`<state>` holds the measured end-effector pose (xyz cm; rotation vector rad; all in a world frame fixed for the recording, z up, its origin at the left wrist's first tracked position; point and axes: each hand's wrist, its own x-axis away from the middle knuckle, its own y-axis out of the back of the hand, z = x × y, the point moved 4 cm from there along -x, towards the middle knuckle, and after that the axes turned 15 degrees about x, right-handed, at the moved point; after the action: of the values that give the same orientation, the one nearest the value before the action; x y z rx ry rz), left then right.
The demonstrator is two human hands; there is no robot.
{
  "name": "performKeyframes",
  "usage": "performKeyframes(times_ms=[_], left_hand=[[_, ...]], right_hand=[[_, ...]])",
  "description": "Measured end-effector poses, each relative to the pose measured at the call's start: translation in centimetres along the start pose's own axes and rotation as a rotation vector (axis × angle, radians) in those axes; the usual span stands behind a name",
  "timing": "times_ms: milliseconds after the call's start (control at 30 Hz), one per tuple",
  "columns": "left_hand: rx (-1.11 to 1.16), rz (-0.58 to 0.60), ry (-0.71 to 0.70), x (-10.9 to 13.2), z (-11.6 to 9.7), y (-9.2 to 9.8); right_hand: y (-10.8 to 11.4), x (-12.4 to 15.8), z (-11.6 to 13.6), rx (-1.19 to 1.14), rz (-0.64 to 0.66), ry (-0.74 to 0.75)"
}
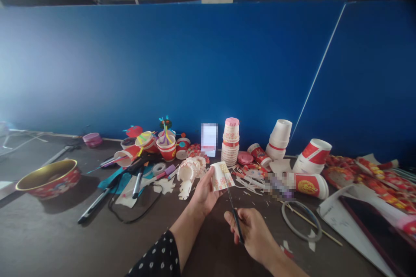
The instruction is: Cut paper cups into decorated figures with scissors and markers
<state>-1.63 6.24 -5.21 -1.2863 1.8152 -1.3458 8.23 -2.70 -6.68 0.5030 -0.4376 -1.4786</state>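
My left hand (205, 192) holds a white paper cup (222, 178) with a red and yellow printed pattern, tilted over the table. My right hand (251, 229) grips black-handled scissors (237, 221), whose blades point up and reach the cup's lower right edge. Beyond the cup stands a stack of paper cups (230, 143) with a pink top. Cut white paper pieces (188, 173) lie left of my left hand, and thin white strips (248, 183) lie to the right of the cup.
At the left sits a red and gold bowl (48, 179). Pens, a cable, tape (159, 168) and decorated cups (167, 149) stand nearer the middle. To the right are more cups (312, 156), a grey ring (301, 220), a stick and a dark tablet (378, 233). A blue partition (182, 69) rises behind.
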Motion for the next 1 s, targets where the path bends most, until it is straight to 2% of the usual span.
performKeyframes(times_ms=[300, 633, 1000], left_hand=[[-0.012, -0.003, 0.017, 0.1, 0.0, 0.1], [-0.017, 0.005, 0.096, 0.3, 0.7, -0.2], [-0.053, 0.038, 0.097, 0.4, 0.8, -0.6]], right_hand=[[0.6, 0.3, 0.9, 0.021, 0.02, -0.024], [0.7, 0.2, 0.9, 0.028, 0.029, -0.042], [1.2, 0.5, 1.7, 0.049, 0.028, -0.048]])
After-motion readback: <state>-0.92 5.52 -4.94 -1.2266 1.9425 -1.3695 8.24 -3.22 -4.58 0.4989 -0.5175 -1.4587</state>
